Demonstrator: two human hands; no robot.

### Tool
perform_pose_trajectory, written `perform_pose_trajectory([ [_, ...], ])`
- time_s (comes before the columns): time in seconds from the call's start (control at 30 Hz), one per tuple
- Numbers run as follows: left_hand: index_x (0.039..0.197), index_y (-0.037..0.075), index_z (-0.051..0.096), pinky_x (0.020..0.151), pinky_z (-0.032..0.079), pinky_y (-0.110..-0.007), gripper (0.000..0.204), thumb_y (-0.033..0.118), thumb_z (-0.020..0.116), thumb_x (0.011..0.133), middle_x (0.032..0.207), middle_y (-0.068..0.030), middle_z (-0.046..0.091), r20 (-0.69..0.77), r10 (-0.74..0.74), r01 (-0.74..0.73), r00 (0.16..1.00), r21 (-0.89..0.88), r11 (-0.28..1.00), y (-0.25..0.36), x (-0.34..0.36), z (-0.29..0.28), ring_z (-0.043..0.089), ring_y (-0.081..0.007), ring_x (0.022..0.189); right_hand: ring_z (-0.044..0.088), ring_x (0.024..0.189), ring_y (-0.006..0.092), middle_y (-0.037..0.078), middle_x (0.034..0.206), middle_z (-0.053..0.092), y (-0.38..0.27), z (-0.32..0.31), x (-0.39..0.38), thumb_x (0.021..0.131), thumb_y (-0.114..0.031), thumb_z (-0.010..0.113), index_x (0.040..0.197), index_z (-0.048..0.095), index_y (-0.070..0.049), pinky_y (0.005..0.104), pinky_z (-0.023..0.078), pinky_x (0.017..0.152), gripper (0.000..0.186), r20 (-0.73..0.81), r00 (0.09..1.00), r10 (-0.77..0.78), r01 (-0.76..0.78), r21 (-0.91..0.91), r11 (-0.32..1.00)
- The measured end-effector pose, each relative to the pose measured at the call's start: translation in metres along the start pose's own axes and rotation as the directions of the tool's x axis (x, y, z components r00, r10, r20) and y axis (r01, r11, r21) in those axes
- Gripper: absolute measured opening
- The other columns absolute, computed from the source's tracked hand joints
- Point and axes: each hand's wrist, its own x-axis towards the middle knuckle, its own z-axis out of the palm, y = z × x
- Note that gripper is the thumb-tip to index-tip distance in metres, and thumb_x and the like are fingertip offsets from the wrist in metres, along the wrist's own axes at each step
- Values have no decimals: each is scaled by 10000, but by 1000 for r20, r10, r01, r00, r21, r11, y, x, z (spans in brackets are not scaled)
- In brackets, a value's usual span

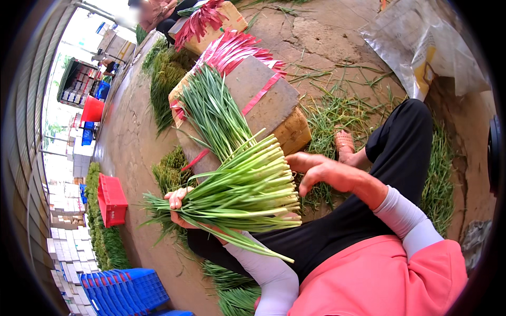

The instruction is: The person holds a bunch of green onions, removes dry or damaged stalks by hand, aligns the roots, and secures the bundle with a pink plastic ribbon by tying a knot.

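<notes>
My left hand (179, 203) grips a fanned bundle of long green stalks (242, 195), pale ends to the right, leaf tips to the left. My right hand (321, 174) is beside the pale ends, fingers apart, holding nothing that I can see. Beyond them, another green bunch (211, 108) lies on a grey board (261, 97) set on a worn block (295, 131), beside red-and-white strips (237, 50). A pink strip (261, 94) crosses the board.
Loose stalks (311, 116) and piles of greens (168, 87) surround me on the floor. A plastic sack (395, 47) lies at right. A seated person (161, 18) is near another block (226, 18). At left are a red crate (112, 200), blue crates (121, 292) and white boxes (68, 263).
</notes>
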Motion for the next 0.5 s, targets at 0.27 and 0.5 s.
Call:
perform_pose_trajectory([
  [0.27,951,100,600,953,481,-453,128,190,512,933,951,-22,651,-313,144,-30,939,342,939,-7,-15,1,595,-190,1057,527,612,54,-16,715,582,0,22,0,964,-189,558,1030,667,6,215,438,538,233,111,990,89,-95,48,994],
  [0.5,1000,91,641,973,467,-486,197,223,506,945,1034,-45,651,-369,133,-7,920,322,947,4,-19,-11,609,-211,1035,497,512,71,-1,639,556,-14,20,-8,938,-204,603,869,636,-10,227,395,484,208,-78,996,32,-32,1,999],
])
